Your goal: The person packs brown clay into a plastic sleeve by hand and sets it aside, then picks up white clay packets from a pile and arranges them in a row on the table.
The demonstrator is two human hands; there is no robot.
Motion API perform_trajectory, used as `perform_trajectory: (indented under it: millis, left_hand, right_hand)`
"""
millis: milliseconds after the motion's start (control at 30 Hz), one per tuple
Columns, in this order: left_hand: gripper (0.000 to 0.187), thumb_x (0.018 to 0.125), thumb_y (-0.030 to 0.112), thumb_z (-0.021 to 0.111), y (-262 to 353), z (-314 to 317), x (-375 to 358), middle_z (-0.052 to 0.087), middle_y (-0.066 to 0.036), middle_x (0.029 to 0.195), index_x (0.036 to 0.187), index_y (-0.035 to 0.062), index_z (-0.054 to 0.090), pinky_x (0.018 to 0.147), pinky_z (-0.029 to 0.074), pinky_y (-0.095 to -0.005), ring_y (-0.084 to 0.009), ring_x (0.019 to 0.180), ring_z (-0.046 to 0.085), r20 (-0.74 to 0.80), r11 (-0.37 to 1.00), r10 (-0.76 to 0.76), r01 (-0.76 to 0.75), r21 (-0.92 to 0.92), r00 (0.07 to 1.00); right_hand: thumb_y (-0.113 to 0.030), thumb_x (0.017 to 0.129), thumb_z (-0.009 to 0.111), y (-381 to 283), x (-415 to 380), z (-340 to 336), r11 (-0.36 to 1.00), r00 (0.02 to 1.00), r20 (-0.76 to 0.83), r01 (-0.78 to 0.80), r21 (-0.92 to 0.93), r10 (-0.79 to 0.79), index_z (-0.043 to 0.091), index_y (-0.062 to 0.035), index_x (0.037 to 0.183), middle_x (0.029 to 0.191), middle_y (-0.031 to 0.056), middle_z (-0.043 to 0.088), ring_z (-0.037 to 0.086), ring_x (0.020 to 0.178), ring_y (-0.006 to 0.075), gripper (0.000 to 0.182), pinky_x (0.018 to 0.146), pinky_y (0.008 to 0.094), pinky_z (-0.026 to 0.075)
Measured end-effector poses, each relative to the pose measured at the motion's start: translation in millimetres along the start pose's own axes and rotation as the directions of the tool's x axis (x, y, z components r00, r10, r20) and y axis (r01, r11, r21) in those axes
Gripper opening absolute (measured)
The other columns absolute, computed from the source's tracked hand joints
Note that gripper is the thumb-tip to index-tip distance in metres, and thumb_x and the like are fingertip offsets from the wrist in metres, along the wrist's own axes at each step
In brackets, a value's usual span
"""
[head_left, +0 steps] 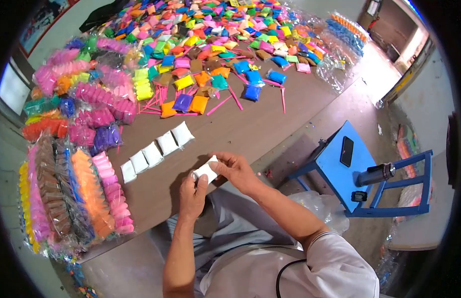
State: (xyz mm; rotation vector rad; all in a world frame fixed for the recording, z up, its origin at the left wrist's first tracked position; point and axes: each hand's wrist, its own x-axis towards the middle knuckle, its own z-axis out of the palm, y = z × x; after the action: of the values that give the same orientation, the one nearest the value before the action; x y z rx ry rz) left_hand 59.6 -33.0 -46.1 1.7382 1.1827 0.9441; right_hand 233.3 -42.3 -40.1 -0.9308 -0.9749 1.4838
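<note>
Your left fingers (202, 185) and right fingers (221, 169) grasp one white packet (205, 173) between them, near the middle of the frame. The left ones pinch its lower left end and the right ones its upper right end; their undersides are hidden.

Going by size, the brown surface (245, 136) runs from the lower left of the frame to the upper right. You have the packet near its close edge, though whether it touches the surface you cannot tell from this view. A pile (205, 39) of coloured packets spreads over the top of the frame, and wrapped bundles (81, 134) line the left. A blue chair (332, 166) stands at the right, well apart from your fingers. Left of centre, five white packets lie in a slanting row (152, 154). On the chair are a bottle (374, 175), a phone (346, 151) and a black case (359, 196). Thin pink sticks (219, 106) lie by the pile's lower edge.

The step in hand seems to be working this single packet with both sets of fingers; pressing or turning, you cannot tell. The next move probably calls for light, even pressure, as the packet looks soft.
</note>
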Motion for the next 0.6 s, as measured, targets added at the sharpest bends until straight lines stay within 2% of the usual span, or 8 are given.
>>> perform_trajectory:
  millis: [67, 167, 233, 300, 433, 500, 533, 600]
  left_hand:
    - [0.037, 0.097, 0.033, 0.055, -0.1, 1.0, -1.7, 0.065, -0.02, 0.089, 0.098, -0.0033, 0.061, 0.073, 0.046, -0.0433, -0.034, 0.083, 0.061, -0.01, 1.0, -0.002, 0.002, -0.009, 1.0]
    - [0.037, 0.097, 0.033, 0.056, 0.0, 1.0, -2.9, 0.064, -0.019, 0.087, 0.099, -0.0031, 0.062, 0.073, 0.046, -0.0428, -0.0321, 0.082, 0.06, -0.035, 0.998, 0.022, -0.024, -0.063, 0.999]
    - [0.036, 0.095, 0.032, 0.058, -2.1, -0.4, -3.4, 0.064, -0.018, 0.086, 0.099, -0.003, 0.062, 0.073, 0.046, -0.0419, -0.0305, 0.081, 0.059, 0.002, 0.996, -0.026, 0.026, -0.081, 1.0]
    - [0.036, 0.095, 0.032, 0.059, -1.2, -0.5, -2.2, 0.063, -0.018, 0.085, 0.099, -0.0029, 0.062, 0.073, 0.046, -0.0413, -0.0297, 0.08, 0.059, -0.002, 0.998, -0.002, 0.002, -0.069, 1.0]
    - [0.036, 0.093, 0.033, 0.061, -2.7, -3.0, -1.3, 0.062, -0.017, 0.083, 0.096, -0.0028, 0.061, 0.071, 0.046, -0.04, -0.0279, 0.079, 0.059, 0.005, 0.995, 0.028, -0.027, -0.098, 1.0]
    - [0.036, 0.092, 0.033, 0.061, 0.1, -6.4, -1.4, 0.062, -0.017, 0.081, 0.095, -0.0032, 0.06, 0.069, 0.045, -0.0396, -0.0274, 0.075, 0.059, 0.005, 0.996, 0.033, -0.033, -0.089, 0.999]
    - [0.036, 0.092, 0.033, 0.061, 1.1, -8.0, -1.9, 0.062, -0.016, 0.078, 0.095, -0.0036, 0.06, 0.066, 0.045, -0.0392, -0.027, 0.072, 0.058, 0.01, 0.996, 0.036, -0.035, -0.081, 0.999]
    - [0.037, 0.092, 0.032, 0.061, -2.3, -9.5, -2.6, 0.062, -0.016, 0.076, 0.094, -0.0041, 0.06, 0.063, 0.045, -0.039, -0.0266, 0.069, 0.058, -0.009, 0.995, 0.025, -0.026, -0.092, 1.0]
  right_hand:
    - [-0.017, 0.094, 0.068, -6.9, -0.3, 3.5, 0.98, 0.983, -0.116, -0.126, 0.152, 0.145, 0.066, -0.0016, 0.101, 0.085, -0.002, 0.063, 0.054, 0.07, 0.0047, 0.017, 0.061, 0.0209, 0.045]
    - [-0.019, 0.094, 0.069, -11.7, -9.0, 0.8, 0.979, 0.979, 0.011, -0.206, -0.007, 0.206, 0.067, -0.0019, 0.093, 0.08, -0.001, 0.063, 0.054, 0.067, 0.0055, 0.017, 0.06, 0.0201, 0.044]
    - [-0.019, 0.094, 0.069, -6.5, -11.2, 3.0, 0.98, 0.981, -0.032, -0.194, -0.033, 0.193, 0.067, 0.002, 0.094, 0.081, 0.0002, 0.064, 0.056, 0.07, 0.0054, 0.021, 0.061, 0.0213, 0.046]
    - [-0.018, 0.094, 0.068, -10.9, -12.2, 9.2, 0.996, 0.995, -0.059, -0.078, 0.033, 0.08, 0.068, 0.0031, 0.1, 0.084, 0.0002, 0.066, 0.057, 0.074, 0.0054, 0.022, 0.062, 0.0228, 0.048]
    - [-0.02, 0.093, 0.07, 0.7, 3.3, -2.6, 0.997, 1.0, 0.004, 0.029, -0.075, -0.029, 0.07, -0.0019, 0.103, 0.085, -0.0001, 0.068, 0.06, 0.071, 0.0058, 0.021, 0.062, 0.0231, 0.049]
    - [-0.019, 0.092, 0.071, -5.9, 9.1, -7.9, 0.992, 0.988, 0.147, -0.027, -0.126, 0.046, 0.07, -0.0032, 0.105, 0.09, 0.0017, 0.07, 0.064, 0.078, 0.0086, 0.02, 0.07, 0.0249, 0.052]
    - [-0.019, 0.092, 0.071, -11.0, 8.3, -6.6, 0.992, 0.987, 0.154, -0.024, -0.127, 0.044, 0.07, -0.0032, 0.105, 0.09, 0.0017, 0.07, 0.064, 0.078, 0.0086, 0.02, 0.07, 0.0249, 0.052]
    - [-0.019, 0.093, 0.07, -23.1, 7.1, -0.8, 0.975, 0.972, 0.099, -0.205, -0.089, 0.213, 0.069, -0.0038, 0.109, 0.096, 0.0035, 0.07, 0.065, 0.085, 0.011, 0.022, 0.076, 0.0269, 0.053]
